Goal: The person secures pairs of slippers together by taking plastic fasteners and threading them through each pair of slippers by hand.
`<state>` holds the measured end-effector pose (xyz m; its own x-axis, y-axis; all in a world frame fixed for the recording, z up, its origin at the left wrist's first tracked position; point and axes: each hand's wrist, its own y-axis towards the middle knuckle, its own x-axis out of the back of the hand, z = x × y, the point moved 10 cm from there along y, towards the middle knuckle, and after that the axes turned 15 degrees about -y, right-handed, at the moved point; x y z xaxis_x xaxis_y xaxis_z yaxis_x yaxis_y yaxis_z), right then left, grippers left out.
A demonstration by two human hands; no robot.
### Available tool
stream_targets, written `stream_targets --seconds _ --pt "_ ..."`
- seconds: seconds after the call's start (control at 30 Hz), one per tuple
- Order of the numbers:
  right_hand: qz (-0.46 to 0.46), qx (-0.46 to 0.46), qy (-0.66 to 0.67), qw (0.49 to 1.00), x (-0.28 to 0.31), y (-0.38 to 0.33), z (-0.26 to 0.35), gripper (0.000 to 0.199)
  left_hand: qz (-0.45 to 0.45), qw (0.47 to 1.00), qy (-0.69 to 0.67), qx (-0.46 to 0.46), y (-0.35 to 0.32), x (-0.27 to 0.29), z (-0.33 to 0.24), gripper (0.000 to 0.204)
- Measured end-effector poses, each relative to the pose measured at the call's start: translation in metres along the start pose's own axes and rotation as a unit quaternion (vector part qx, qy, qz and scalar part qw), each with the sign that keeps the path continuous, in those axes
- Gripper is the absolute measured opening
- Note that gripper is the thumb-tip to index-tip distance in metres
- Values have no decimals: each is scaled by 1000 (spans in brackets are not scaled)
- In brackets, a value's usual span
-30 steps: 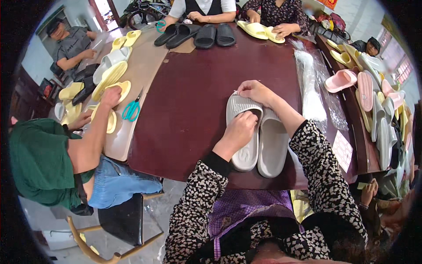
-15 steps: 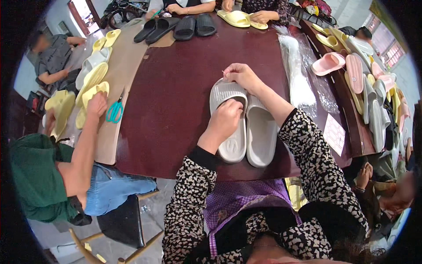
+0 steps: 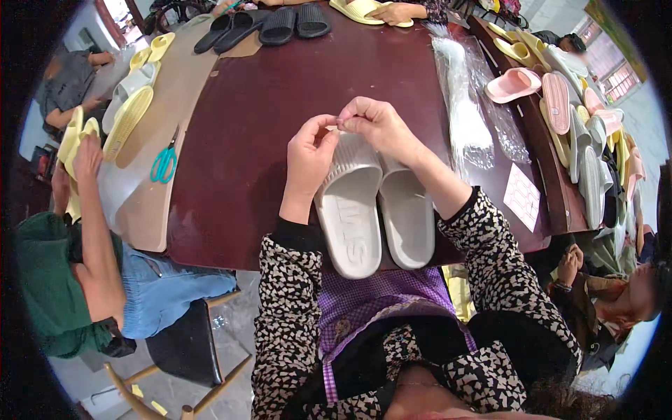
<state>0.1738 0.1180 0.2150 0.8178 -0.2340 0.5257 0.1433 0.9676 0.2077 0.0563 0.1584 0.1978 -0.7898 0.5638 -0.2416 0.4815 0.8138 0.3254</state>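
Observation:
Two light grey slide slippers lie side by side at the table's front edge, toes pointing away from me. My left hand and my right hand meet over the toe of the left slipper. Fingertips of both hands are pinched together on something too small to make out. Beside it, the right slipper sits partly under my right wrist. Both straps show, though my hands cover some of the left slipper's front.
A bundle of clear plastic strands and a patterned card lie to the right. Teal-handled scissors rest on the left board. Black slippers stand at the far side. A pink slipper tops the right-hand pile. A co-worker in green handles yellow slippers.
My left hand has come out from under the left slipper's strap and moved up to meet my right hand at the toe. My view has shifted slightly.

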Motion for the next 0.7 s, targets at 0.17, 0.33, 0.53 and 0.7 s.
stream_targets --seconds 0.17,0.33,0.53,0.7 --pt "-30 10 -28 999 0 -16 12 4 37 997 -64 32 -2 -7 9 14" --pt "-40 -17 -53 998 6 -21 11 5 67 994 -25 80 -3 -10 21 13" --pt "-123 -45 6 991 24 -43 -7 6 22 979 -147 137 -9 -8 31 9" --pt "-107 -114 -9 988 11 -59 -25 6 19 974 -162 159 -10 -12 35 7"
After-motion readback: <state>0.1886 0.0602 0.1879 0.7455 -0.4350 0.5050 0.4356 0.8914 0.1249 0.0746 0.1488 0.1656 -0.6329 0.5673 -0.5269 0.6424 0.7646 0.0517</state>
